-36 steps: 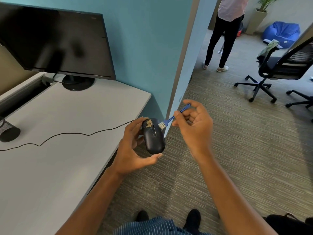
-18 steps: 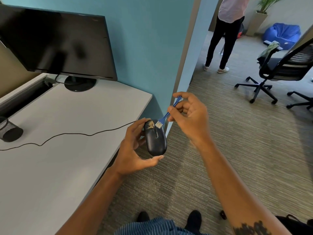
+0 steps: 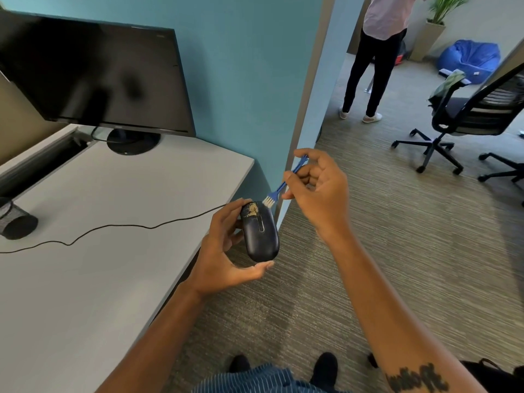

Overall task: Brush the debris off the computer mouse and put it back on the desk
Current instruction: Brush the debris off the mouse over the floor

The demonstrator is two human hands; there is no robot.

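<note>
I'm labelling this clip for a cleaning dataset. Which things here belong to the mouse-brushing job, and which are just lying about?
Part of the job:
mouse, held by left hand
debris on its front
brush, pinched by right hand
desk, where the mouse goes back

Just lying about:
monitor
mesh cup
chair
beanbag
plant

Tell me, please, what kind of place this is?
Most likely an office workstation: a monitor stands on a white desk beside a teal partition, and wheeled office chairs stand on carpet beyond.
</note>
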